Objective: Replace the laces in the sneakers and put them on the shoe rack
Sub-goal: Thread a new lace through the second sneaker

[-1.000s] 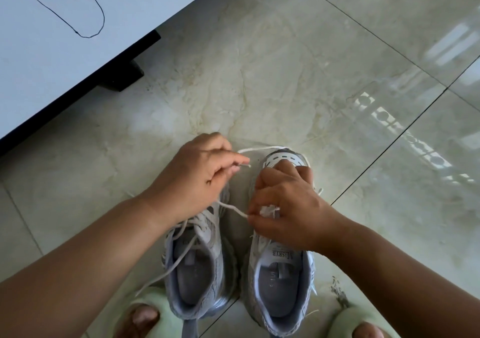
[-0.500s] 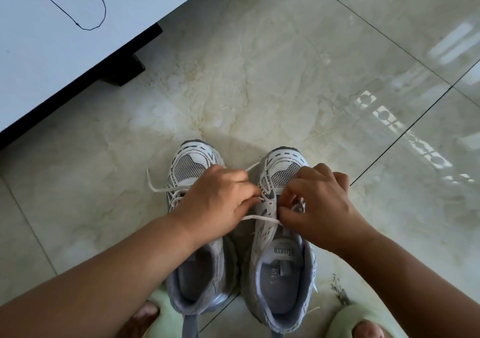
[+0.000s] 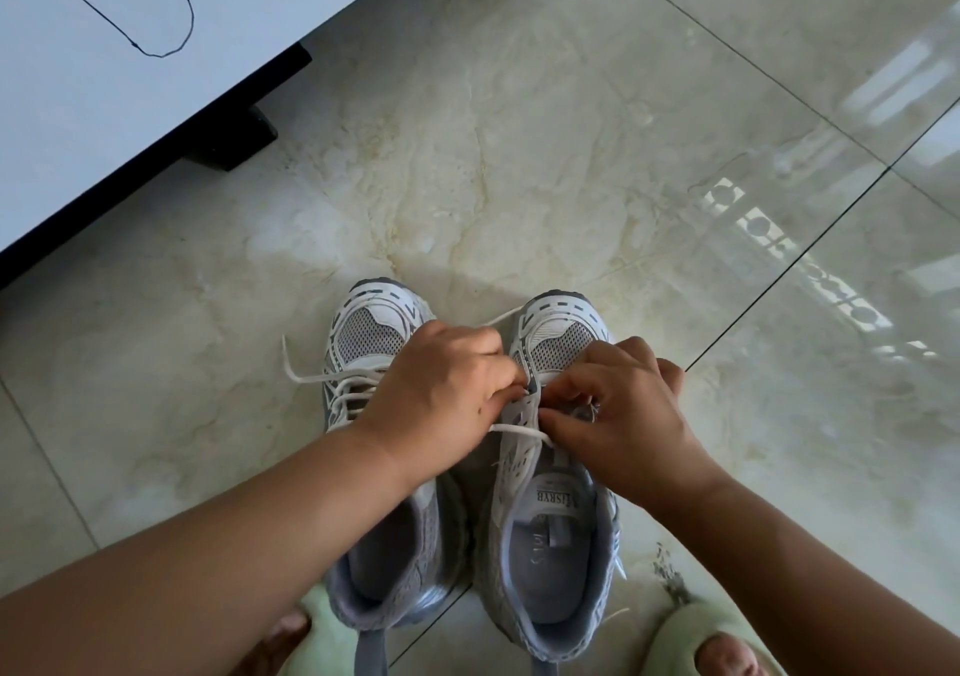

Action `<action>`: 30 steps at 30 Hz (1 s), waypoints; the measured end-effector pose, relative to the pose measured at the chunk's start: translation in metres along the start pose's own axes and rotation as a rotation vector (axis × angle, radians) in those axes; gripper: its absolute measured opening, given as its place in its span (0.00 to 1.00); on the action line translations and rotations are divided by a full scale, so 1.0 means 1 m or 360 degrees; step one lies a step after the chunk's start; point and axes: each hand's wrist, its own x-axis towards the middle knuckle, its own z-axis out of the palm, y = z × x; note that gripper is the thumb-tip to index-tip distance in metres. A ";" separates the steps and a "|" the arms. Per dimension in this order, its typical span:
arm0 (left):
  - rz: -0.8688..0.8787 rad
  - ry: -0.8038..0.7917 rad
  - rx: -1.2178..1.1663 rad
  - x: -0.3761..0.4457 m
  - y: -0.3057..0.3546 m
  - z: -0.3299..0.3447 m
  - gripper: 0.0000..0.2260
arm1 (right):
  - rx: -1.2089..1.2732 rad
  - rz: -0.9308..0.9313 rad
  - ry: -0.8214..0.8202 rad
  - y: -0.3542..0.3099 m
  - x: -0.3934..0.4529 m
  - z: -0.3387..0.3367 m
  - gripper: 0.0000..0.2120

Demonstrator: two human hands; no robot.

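**Lacing the right sneaker – where I think this could slip up**

Head view, the only one I've got: both sneakers sit side by side on the tile floor (image 3: 571, 156), toes pointing away from me. My left hand (image 3: 441, 395) is curled over the inner edge of the right sneaker (image 3: 550, 509), fingers pinched around the lace (image 3: 519, 430) near the eyelets. My right hand (image 3: 618, 415) is pinching the same lace from the other side, thumb and finger closed on it over the tongue.

Risks as I see them: the strand between my hands looks short, so a hard tug could pull it back out of an eyelet. The left sneaker (image 3: 374, 343) has loose lace ends trailing sideways (easy to snag with my wrist). I can't tell which eyelet I'm at, my fingers hide it. No shoe rack in view yet.
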 end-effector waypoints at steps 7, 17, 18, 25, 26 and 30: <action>-0.0200 0.0009 -0.0195 0.003 0.000 0.000 0.04 | -0.0039 0.0086 0.0018 0.000 -0.003 0.004 0.07; -0.0037 -0.0195 -0.0261 0.009 -0.006 -0.006 0.04 | -0.0064 0.0007 0.0157 0.001 -0.005 0.010 0.10; 0.0047 -0.0242 -0.0178 0.013 -0.006 -0.007 0.04 | -0.0070 -0.0016 0.0172 0.001 -0.005 0.011 0.09; -0.0042 -0.0091 -0.0161 0.019 -0.006 -0.009 0.08 | -0.0044 -0.0034 0.0238 0.004 -0.005 0.011 0.09; -0.0146 -0.0046 -0.0203 0.015 -0.005 -0.008 0.08 | -0.0022 -0.0019 0.0251 0.004 -0.005 0.013 0.10; -0.0251 -0.0111 -0.0275 0.015 -0.004 -0.004 0.06 | -0.0001 0.0007 0.0269 0.005 -0.004 0.019 0.12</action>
